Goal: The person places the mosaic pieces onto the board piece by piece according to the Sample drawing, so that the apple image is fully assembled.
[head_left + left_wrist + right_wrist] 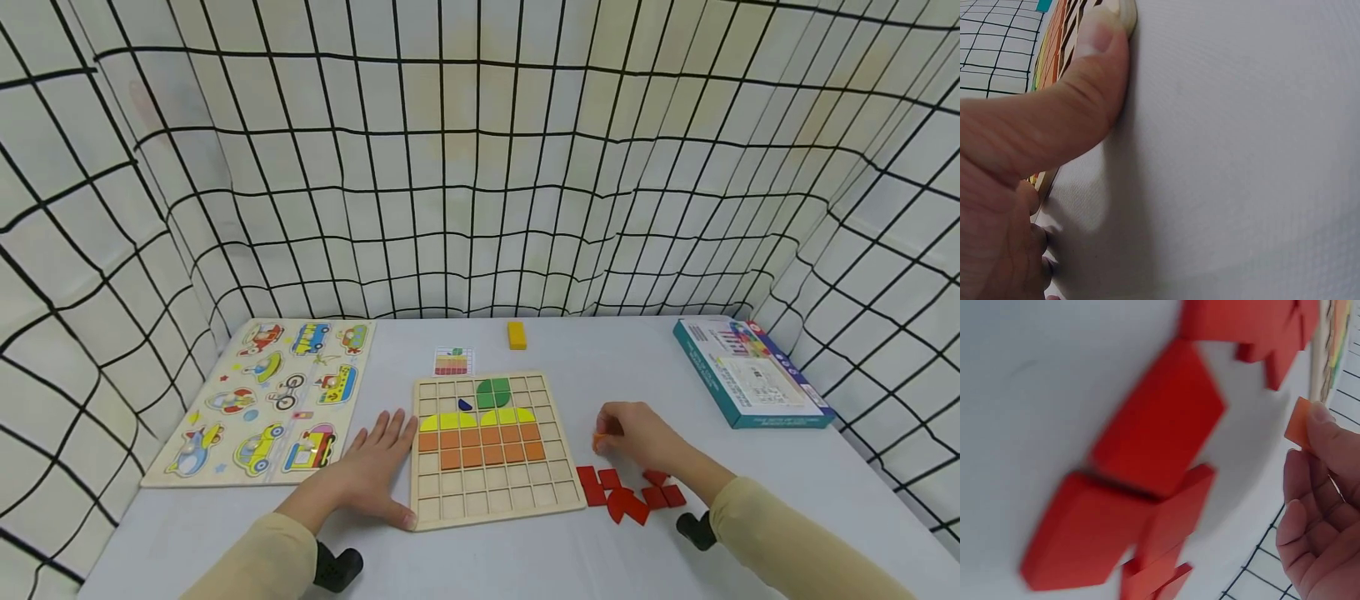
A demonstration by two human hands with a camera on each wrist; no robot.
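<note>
- Red tiles [630, 493] lie loose on the white table [525, 550], just right of the wooden grid board [495, 450].
- Left hand [371, 475] rests flat, fingers straight, thumb against the board's near-left edge.
- Right hand [637, 435] pinches an orange tile [597, 441] above the table, right of the board.
- Farther back: a vehicle puzzle [273, 400], a yellow block [517, 334] and a box [750, 372].

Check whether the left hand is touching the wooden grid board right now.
Touching. The left wrist view shows the thumb pressed on the wooden grid board's corner; the head view shows the left hand against its edge.
</note>
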